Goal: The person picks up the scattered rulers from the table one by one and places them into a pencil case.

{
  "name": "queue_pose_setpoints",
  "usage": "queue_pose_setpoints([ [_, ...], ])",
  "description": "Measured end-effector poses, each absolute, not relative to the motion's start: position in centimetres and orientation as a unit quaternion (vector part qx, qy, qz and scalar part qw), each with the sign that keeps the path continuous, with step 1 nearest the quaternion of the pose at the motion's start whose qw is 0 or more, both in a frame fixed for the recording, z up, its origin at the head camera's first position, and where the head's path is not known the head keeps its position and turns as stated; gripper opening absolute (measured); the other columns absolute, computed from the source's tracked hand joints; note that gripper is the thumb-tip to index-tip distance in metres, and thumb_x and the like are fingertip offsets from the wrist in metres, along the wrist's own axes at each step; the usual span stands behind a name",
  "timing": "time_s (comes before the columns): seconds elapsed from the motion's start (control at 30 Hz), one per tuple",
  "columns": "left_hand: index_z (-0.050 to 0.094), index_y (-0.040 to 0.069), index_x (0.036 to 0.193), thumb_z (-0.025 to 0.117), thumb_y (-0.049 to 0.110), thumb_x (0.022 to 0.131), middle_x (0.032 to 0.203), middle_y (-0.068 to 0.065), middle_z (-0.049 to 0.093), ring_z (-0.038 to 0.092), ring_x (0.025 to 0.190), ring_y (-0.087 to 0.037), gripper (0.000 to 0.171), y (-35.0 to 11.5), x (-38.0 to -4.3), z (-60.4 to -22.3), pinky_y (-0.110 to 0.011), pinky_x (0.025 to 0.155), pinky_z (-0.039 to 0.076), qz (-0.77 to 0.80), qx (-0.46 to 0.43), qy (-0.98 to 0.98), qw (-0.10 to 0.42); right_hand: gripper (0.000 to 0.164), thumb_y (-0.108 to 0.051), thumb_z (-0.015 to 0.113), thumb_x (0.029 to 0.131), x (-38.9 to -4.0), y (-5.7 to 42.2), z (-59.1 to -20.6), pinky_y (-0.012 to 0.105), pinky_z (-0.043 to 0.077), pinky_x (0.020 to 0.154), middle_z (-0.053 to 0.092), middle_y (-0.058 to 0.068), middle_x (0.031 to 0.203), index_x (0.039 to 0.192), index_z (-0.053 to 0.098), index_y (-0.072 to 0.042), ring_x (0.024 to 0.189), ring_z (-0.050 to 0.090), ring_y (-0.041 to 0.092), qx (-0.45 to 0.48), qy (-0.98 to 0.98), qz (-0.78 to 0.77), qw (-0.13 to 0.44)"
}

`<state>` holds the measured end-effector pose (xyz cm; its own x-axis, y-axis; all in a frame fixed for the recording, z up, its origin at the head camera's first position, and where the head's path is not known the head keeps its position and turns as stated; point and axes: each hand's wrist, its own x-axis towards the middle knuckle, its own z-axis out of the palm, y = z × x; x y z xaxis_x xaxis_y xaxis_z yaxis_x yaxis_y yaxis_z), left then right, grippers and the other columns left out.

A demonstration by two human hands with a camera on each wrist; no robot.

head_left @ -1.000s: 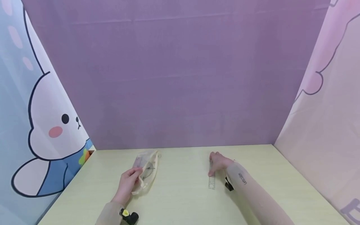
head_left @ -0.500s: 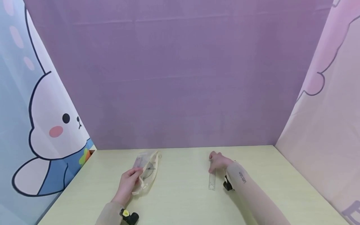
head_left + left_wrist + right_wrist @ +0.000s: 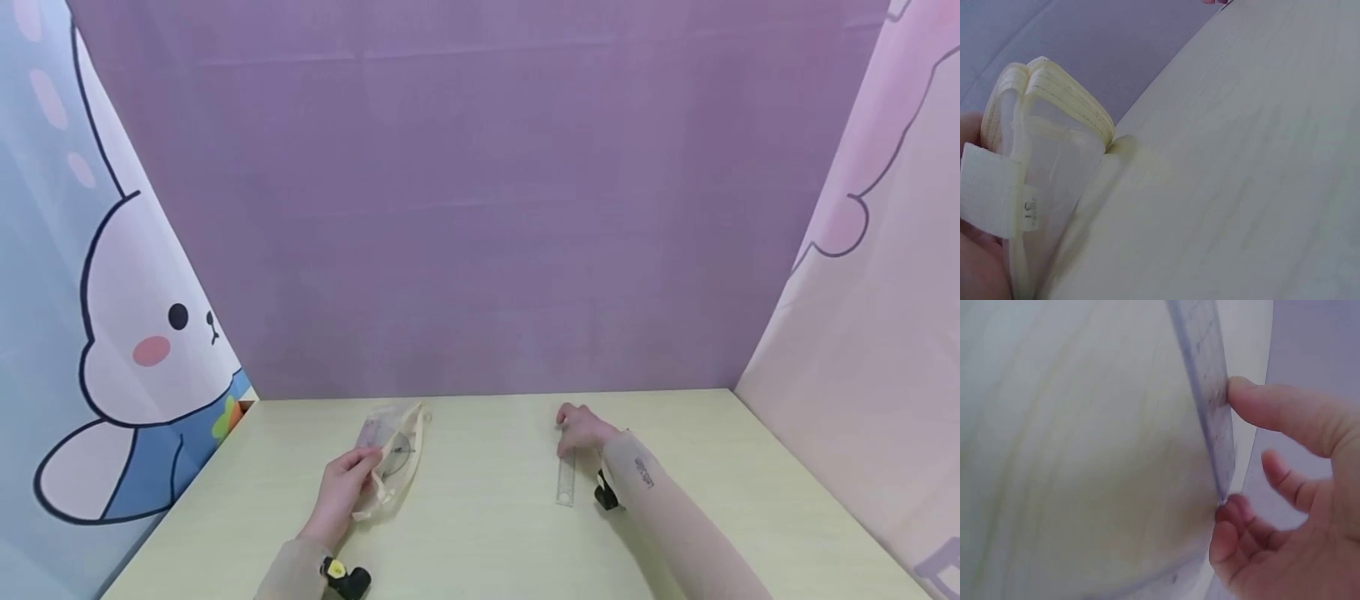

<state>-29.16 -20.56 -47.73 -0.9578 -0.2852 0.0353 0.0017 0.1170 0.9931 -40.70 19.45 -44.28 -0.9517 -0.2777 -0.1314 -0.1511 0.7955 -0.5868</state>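
Observation:
My left hand (image 3: 343, 483) pinches a clear pouch (image 3: 1063, 150) with cream edging and a small white label. Through its side in the head view, a round clear piece like a protractor (image 3: 397, 455) shows. Further right, my right hand (image 3: 587, 430) is at the far part of a clear plastic ruler (image 3: 566, 485). In the right wrist view the thumb (image 3: 1272, 409) is against one edge of the ruler, and the curled fingertips (image 3: 1230, 512) meet its end. The near end of the ruler points back along the table.
The pale wood table (image 3: 480, 517) meets a purple cloth backdrop (image 3: 480, 250) at its far edge. A rabbit-print curtain (image 3: 150, 275) hangs on the left, a pink one (image 3: 877, 350) on the right. A black wrist camera (image 3: 348, 579) sits on the left sleeve.
My right thumb has slid up along the ruler toward the other fingers, uncovering more of its near part. The left hand and pouch stay in place.

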Motion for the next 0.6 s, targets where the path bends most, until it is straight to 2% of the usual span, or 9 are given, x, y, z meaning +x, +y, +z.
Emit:
queue_pose_setpoints([
  [0.1,0.067,-0.004,0.111,0.068,0.024,0.091,0.091,0.003,0.063,0.051,0.074,-0.01,0.035,-20.57,-29.18,-47.76,-0.023,0.065,0.046,-0.656,0.097,-0.74,0.108,0.057,-0.011,0.086,0.063,-40.63,19.47,-44.36,0.047,0.045,0.084,0.055,0.011,0.1,0.108,0.054,-0.003,0.09,0.052,0.027,-0.114,0.953,-0.272,0.07],
  [0.23,0.067,-0.004,0.111,0.068,0.023,0.091,0.091,0.003,0.064,0.052,0.074,-0.01,0.034,-20.71,-29.25,-47.76,-0.022,0.065,0.046,-0.656,0.098,-0.74,0.11,0.057,-0.012,0.088,0.063,-40.65,19.28,-44.39,0.042,0.049,0.077,0.059,0.006,0.091,0.107,0.054,-0.002,0.081,0.054,0.022,-0.124,0.958,-0.253,0.041],
  [0.43,0.067,-0.004,0.111,0.068,0.023,0.091,0.091,0.003,0.063,0.052,0.074,-0.01,0.034,-20.72,-29.23,-47.7,-0.023,0.065,0.046,-0.659,0.096,-0.738,0.108,0.055,-0.007,0.087,0.063,-40.2,18.9,-43.97,0.042,0.049,0.08,0.059,0.006,0.09,0.107,0.054,-0.001,0.083,0.056,0.023,-0.13,0.955,-0.264,0.039],
  [0.6,0.067,-0.004,0.111,0.068,0.023,0.091,0.091,0.003,0.063,0.051,0.075,-0.011,0.033,-20.62,-29.15,-47.59,-0.022,0.065,0.046,-0.657,0.099,-0.739,0.109,0.055,-0.004,0.085,0.063,-40.04,18.69,-43.75,0.044,0.048,0.086,0.06,0.008,0.097,0.108,0.055,-0.001,0.09,0.057,0.024,-0.136,0.952,-0.27,0.043],
])
